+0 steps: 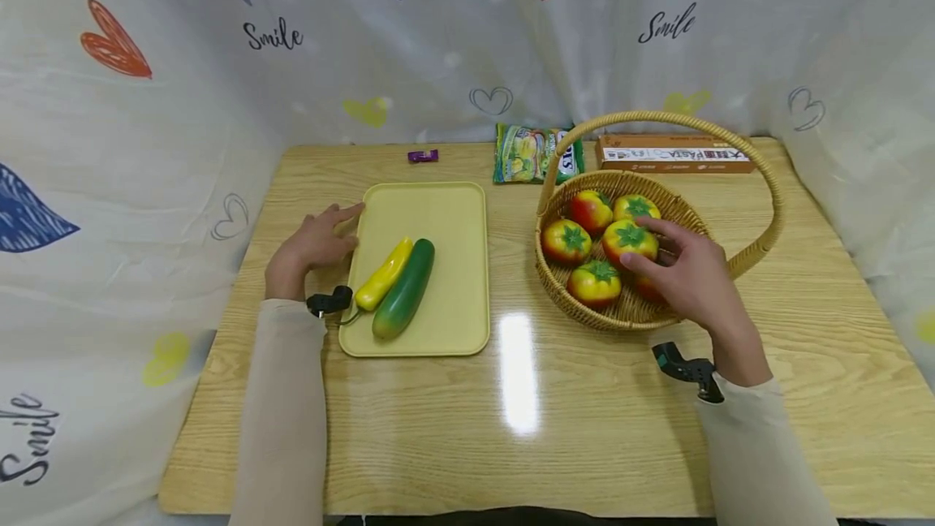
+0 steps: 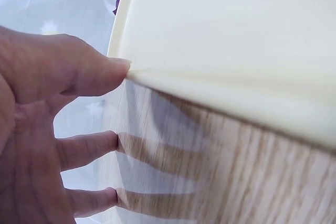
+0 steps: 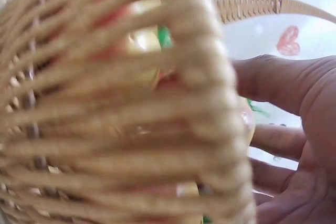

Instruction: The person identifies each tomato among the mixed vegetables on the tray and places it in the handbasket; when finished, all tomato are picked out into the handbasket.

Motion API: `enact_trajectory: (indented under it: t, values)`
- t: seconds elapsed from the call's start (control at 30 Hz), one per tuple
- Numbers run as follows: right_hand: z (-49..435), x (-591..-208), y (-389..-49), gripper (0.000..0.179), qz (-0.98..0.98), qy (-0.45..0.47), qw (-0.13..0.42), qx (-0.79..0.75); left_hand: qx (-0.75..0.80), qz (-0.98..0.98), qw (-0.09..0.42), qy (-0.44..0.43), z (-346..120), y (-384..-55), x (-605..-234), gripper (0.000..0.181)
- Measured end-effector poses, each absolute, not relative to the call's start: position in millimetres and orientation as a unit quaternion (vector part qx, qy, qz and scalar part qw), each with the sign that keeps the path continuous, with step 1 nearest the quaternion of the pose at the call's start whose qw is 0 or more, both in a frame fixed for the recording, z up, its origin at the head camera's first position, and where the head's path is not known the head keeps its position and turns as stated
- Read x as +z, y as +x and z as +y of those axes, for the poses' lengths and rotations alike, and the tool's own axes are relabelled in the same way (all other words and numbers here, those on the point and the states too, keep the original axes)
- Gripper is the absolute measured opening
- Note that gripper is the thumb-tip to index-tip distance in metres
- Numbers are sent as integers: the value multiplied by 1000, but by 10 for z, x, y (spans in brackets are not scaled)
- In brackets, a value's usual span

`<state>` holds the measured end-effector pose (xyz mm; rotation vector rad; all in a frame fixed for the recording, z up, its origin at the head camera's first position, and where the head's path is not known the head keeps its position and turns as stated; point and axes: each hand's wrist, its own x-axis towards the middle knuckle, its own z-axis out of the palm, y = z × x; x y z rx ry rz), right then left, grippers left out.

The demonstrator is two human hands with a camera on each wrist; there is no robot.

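On the left, a pale yellow tray (image 1: 453,266) lies flat on the table, bearing a yellow pepper (image 1: 385,274) and a green cucumber (image 1: 406,291). My left hand (image 1: 314,246) is at its upper left edge; in the left wrist view the thumb (image 2: 113,74) touches the rim, while straight fingers reach down to the table. Over to the right stands a wicker basket (image 1: 577,308) of several red-yellow tomatoes with green tops. Reaching inside, my right hand (image 1: 694,274) pinches one tomato (image 1: 628,239) between thumb and fingers. The basket wall partly hides this grip in the right wrist view.
The basket's tall handle (image 1: 661,117) arches over the fruit. Behind it lie a green snack packet (image 1: 522,154) and a long brown pasta box (image 1: 675,154). A small purple wrapped candy (image 1: 423,157) sits beyond the tray. Printed curtains (image 1: 453,47) border the table.
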<state>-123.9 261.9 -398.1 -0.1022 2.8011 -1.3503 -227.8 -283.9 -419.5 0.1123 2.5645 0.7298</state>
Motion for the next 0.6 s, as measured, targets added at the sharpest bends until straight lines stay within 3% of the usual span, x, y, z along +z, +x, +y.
enact_trajectory:
  t: [0.33, 0.6]
  values:
    - [2598, -4012, -1277, 69, 942, -55, -11, -330, 265, 935, 234, 39, -2829, -2270, -4183, 72]
    - [2582, -4026, -1286, 56, 947, -63, -23, -314, 268, 934, 235, 37, -2821, -2261, -4178, 72]
